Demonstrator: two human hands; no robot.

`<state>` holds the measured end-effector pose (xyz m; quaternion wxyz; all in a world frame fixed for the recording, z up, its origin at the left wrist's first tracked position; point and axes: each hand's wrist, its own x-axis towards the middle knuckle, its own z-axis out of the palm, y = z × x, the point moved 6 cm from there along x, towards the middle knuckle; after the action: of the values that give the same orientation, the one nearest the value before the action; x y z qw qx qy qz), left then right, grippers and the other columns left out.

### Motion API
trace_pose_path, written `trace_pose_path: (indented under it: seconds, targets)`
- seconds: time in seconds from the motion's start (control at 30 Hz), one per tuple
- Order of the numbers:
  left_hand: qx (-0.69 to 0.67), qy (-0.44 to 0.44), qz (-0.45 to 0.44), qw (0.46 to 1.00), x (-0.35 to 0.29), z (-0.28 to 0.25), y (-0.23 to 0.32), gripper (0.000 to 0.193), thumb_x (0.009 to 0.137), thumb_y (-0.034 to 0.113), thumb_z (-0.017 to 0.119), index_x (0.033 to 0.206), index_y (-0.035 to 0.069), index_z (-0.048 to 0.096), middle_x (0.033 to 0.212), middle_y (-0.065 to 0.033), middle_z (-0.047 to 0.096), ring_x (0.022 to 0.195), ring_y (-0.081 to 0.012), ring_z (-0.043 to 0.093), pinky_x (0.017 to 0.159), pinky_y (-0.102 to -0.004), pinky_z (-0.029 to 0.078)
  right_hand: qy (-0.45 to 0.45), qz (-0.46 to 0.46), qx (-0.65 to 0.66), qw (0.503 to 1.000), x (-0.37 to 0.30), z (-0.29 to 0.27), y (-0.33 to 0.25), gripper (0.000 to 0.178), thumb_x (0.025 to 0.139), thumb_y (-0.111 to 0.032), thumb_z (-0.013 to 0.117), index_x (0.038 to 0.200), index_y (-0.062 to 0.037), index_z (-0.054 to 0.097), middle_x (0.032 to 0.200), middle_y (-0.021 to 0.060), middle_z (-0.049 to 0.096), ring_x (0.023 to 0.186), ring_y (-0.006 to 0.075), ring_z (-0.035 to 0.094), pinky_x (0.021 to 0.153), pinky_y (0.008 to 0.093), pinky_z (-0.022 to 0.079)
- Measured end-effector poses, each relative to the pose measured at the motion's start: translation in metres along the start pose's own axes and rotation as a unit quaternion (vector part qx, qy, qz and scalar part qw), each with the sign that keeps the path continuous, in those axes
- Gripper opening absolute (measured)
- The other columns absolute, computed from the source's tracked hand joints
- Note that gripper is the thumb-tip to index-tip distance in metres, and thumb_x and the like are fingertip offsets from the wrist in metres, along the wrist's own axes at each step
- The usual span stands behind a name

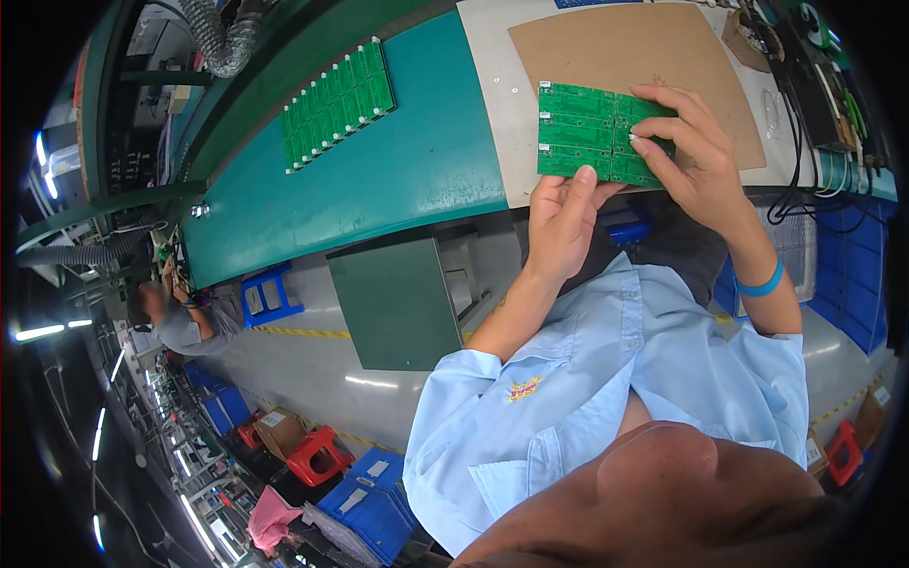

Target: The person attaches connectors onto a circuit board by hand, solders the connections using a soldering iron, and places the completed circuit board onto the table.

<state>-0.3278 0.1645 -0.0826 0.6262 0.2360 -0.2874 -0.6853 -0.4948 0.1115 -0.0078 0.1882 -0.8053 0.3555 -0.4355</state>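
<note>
A green circuit board panel (575, 134) is held up in front of me, over the brown board on the bench. My left hand (561, 225) grips its lower edge, thumb on the face and fingers behind. White connectors sit along its left edge. On the right half of the panel, my right hand (696, 156) pinches a small white connector (632, 137) between thumb and a finger, close against the board's face. The right index finger rests near the top edge. The panel's right end is partly hidden behind the right hand.
On the teal mat (417, 161) to the left lies a block of green boards (339, 104) with white connectors. Beneath my hands is a brown board (653, 47). Cables (800, 142) and tools crowd the right end. A person (185, 322) works at far left; a blue stool (270, 295) stands nearby.
</note>
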Motion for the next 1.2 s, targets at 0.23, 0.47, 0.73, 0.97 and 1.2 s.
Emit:
trace_pose_path:
  seconds: [0.23, 0.47, 0.73, 0.97, 1.2]
  targets:
    - [-0.006, -0.003, 0.0, 1.0, -0.001, -0.002, 0.0, 0.031, 0.111, 0.01, 0.049, 0.141, 0.002, 0.053, 0.133, -0.0173, 0.067, 0.118, -0.0285, 0.069, 0.105, -0.0442, 0.055, 0.013, 0.002, 0.003, 1.0, 0.0, -0.004, -0.002, 0.012, 0.09, 0.001, 0.073, 0.102, 0.0007, 0.071, 0.13, 0.0135, 0.07, 0.112, 0.0286, 0.064, 0.096, 0.0358, 0.052]
    - [-0.007, -0.005, 0.001, 1.0, 0.0, 0.0, 0.002, 0.031, 0.111, 0.009, 0.048, 0.141, 0.002, 0.053, 0.132, -0.0174, 0.067, 0.117, -0.0292, 0.069, 0.104, -0.0462, 0.055, 0.06, 0.053, 0.026, 0.996, 0.0, -0.015, 0.004, 0.01, 0.093, 0.002, 0.071, 0.102, 0.0017, 0.071, 0.114, 0.0111, 0.076, 0.094, 0.0229, 0.069, 0.086, 0.0311, 0.055]
    - [-0.008, -0.006, -0.005, 1.0, -0.002, -0.003, 0.0, 0.032, 0.111, 0.009, 0.047, 0.141, 0.002, 0.053, 0.132, -0.0179, 0.067, 0.116, -0.0297, 0.069, 0.104, -0.048, 0.055, 0.062, 0.085, 0.03, 0.994, 0.0, -0.018, 0.005, 0.011, 0.093, 0.002, 0.072, 0.104, 0.0026, 0.072, 0.103, 0.0089, 0.078, 0.084, 0.0184, 0.07, 0.078, 0.0275, 0.056]
    - [-0.018, -0.008, -0.006, 1.0, -0.001, 0.0, 0.0, 0.032, 0.111, 0.008, 0.046, 0.142, 0.002, 0.052, 0.133, -0.0184, 0.067, 0.116, -0.0295, 0.069, 0.104, -0.0477, 0.055, 0.06, 0.055, 0.008, 0.997, -0.001, -0.02, 0.006, 0.011, 0.092, 0.003, 0.072, 0.103, 0.0031, 0.073, 0.102, 0.0084, 0.078, 0.083, 0.0178, 0.07, 0.076, 0.0266, 0.056]
    - [-0.027, -0.013, -0.005, 1.0, -0.001, 0.0, 0.0, 0.033, 0.111, 0.009, 0.045, 0.144, 0.002, 0.05, 0.134, -0.0186, 0.066, 0.117, -0.0287, 0.069, 0.105, -0.0476, 0.055, 0.061, 0.049, 0.018, 0.997, -0.001, -0.021, 0.006, 0.011, 0.092, 0.003, 0.072, 0.103, 0.0034, 0.073, 0.102, 0.0087, 0.078, 0.084, 0.018, 0.07, 0.077, 0.0267, 0.056]
